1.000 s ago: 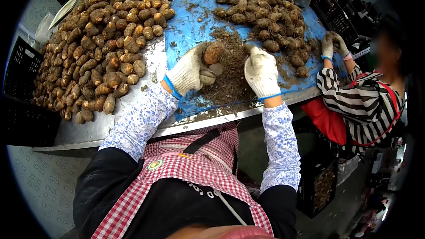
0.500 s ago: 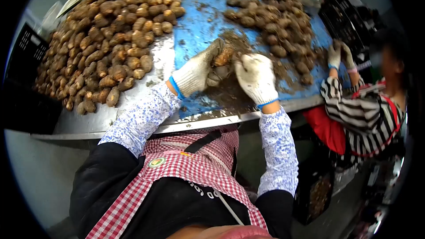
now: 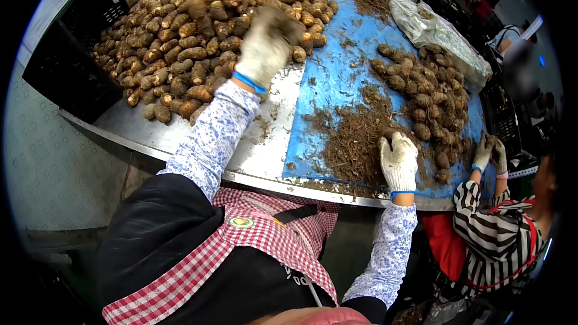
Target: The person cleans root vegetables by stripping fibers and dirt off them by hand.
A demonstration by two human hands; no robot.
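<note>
My left hand [image 3: 268,45], in a soiled white knit glove, is over the near right side of a large heap of taro corms [image 3: 192,54]. Motion smears its fingers, so whether they hold anything is unclear. Above the heap, left of this hand, a brown corm [image 3: 200,11] appears blurred. My right hand [image 3: 398,159], gloved the same way, is at the right edge of a pile of fibrous roots and dirt [image 3: 358,141]. Its thumb and fingers are apart, with no corm visible in them. Darker, hairy taro corms [image 3: 430,90] lie just beyond it.
A blue sheet [image 3: 319,96] covers part of the metal table [image 3: 253,150]. Black crates [image 3: 72,66] stand at the left. A clear plastic bag [image 3: 442,36] lies at the back right. At the right, a co-worker in striped sleeves [image 3: 494,216] has gloved hands at the table.
The corm that was between both hands has left them. My left hand has moved left over the large heap, and my right hand has moved apart from it. The view has shifted left.
</note>
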